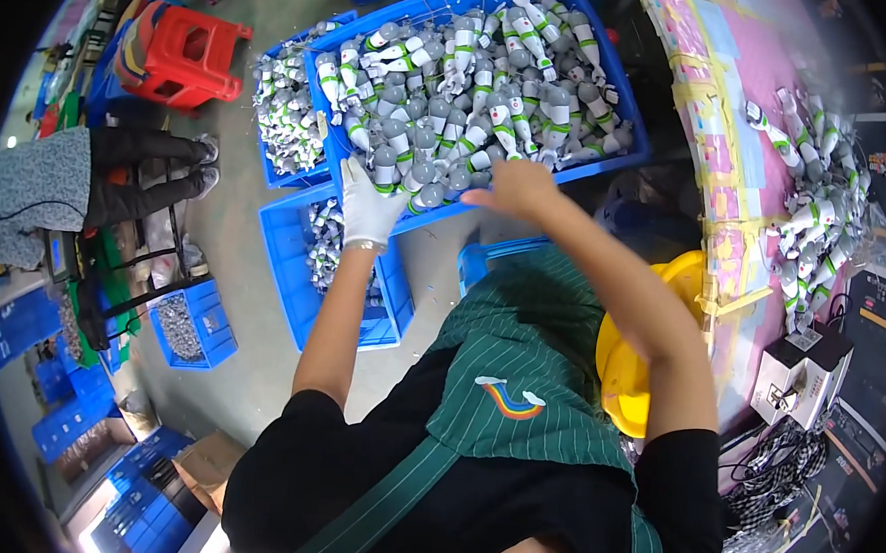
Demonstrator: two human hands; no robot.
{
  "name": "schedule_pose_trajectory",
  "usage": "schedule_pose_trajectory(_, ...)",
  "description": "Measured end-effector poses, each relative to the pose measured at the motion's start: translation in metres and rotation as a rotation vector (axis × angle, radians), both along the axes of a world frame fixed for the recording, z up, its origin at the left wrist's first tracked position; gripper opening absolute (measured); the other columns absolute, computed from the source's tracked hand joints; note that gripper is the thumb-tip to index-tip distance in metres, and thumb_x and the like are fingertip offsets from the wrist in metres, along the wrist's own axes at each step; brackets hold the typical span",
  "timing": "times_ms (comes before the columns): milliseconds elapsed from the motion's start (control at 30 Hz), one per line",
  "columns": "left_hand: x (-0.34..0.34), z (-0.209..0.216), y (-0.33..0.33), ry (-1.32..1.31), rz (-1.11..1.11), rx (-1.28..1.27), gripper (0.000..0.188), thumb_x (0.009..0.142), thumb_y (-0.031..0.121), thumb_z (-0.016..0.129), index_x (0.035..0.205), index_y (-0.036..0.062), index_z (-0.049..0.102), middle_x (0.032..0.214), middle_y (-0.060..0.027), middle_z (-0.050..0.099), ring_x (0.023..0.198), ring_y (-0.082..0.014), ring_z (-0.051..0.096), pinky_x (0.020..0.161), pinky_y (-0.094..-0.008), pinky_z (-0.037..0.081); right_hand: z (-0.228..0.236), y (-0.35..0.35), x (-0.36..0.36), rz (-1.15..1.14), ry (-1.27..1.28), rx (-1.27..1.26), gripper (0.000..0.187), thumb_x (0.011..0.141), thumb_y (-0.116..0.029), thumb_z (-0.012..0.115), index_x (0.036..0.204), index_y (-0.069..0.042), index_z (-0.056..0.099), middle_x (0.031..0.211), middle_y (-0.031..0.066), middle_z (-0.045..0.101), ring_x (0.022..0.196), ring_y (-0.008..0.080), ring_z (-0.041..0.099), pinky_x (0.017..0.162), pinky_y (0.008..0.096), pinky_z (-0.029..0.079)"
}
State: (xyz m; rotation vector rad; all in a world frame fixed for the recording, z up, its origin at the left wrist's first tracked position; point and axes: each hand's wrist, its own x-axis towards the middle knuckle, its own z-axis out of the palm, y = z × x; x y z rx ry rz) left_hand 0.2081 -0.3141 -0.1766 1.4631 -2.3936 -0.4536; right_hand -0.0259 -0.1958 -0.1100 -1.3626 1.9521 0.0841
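In front of me is a large blue plastic bin (639, 137), heaped with small grey-and-white toy figures (457, 97) banded in green. My left hand (370, 201), in a white glove, is at the bin's near left corner, closed over its rim. Bare, my right hand (518, 190) sits on the near rim further right, fingers curled over the edge and thumb stretched to the left. Its fingertips are partly hidden. No separate figure shows in either hand.
Beneath the bin's left side stand a second blue bin (285, 268) and another with small figures (291, 108). More figures (817, 216) lie on the taped pink table (717, 121) at right. A yellow stool-like object (626, 381) is beside me. Red stools (189, 53) and a person (42, 190) are left.
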Motion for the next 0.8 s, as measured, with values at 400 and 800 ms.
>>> schedule_pose_trajectory(400,-0.012,0.007,0.018,0.161,0.072,0.209,0.121,0.054,0.039,0.093,0.141,-0.0121,0.026,0.136,-0.0248,0.05,0.123,-0.0342,0.054,0.102,-0.0416,0.043,-0.035,-0.027,0.06,-0.39,0.182,-0.117,0.123,0.064,-0.079,0.068,0.149,0.0,0.028,0.111,0.0268,0.062,0.101,0.0377,0.063,0.088,0.0461,0.046)
schedule_pose_trajectory(800,-0.018,-0.047,-0.062,0.314,0.158,0.627,0.135,0.048,0.058,0.091,0.14,-0.0168,0.026,0.131,-0.0225,0.056,0.117,-0.0271,0.058,0.1,-0.0334,0.046,-0.055,-0.051,0.058,-1.154,-0.367,-0.419,0.132,0.056,-0.041,0.093,0.151,0.003,0.013,0.13,0.0366,0.045,0.119,0.0464,0.049,0.103,0.0439,0.041)
